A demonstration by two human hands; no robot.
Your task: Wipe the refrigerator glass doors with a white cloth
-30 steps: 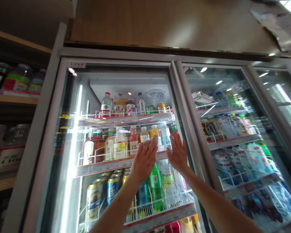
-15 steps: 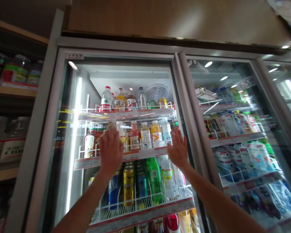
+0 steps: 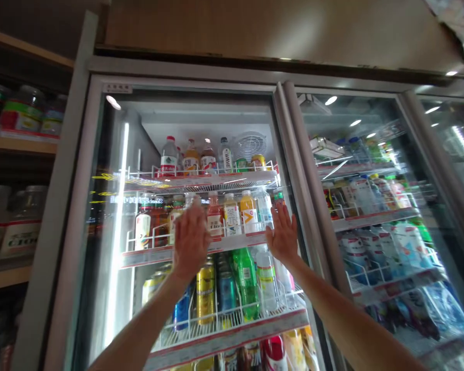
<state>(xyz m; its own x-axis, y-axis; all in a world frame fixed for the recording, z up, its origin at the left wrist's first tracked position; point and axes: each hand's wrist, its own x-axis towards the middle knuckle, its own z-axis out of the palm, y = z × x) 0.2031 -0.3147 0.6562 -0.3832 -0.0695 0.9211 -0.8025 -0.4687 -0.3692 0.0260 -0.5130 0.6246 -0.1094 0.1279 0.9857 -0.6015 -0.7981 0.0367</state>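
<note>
My left hand [image 3: 191, 241] is raised with its fingers stretched out flat, back toward me, in front of the glass door [image 3: 116, 288] of a drinks fridge. No object shows in it, though its palm side is hidden. Farther right, near the door's right frame, my right hand [image 3: 283, 234] is held up, fingers straight and slightly spread. Whether either palm touches the glass I cannot tell. Behind the glass, between the hands, stand a reddish drink bottle [image 3: 215, 215], a pale-labelled bottle [image 3: 232, 215] and an orange juice bottle [image 3: 249, 214].
Lower inside are a gold can [image 3: 205, 294] and a green bottle [image 3: 246, 281] behind a wire rack. To the right, a second glass door [image 3: 371, 134] covers more bottles. A wooden shelf [image 3: 23, 144] with jars stands at left. Brown panelling [image 3: 216, 26] runs above.
My left hand has moved to the right across the front of the door, still flat. My right hand has stayed in nearly the same place.
</note>
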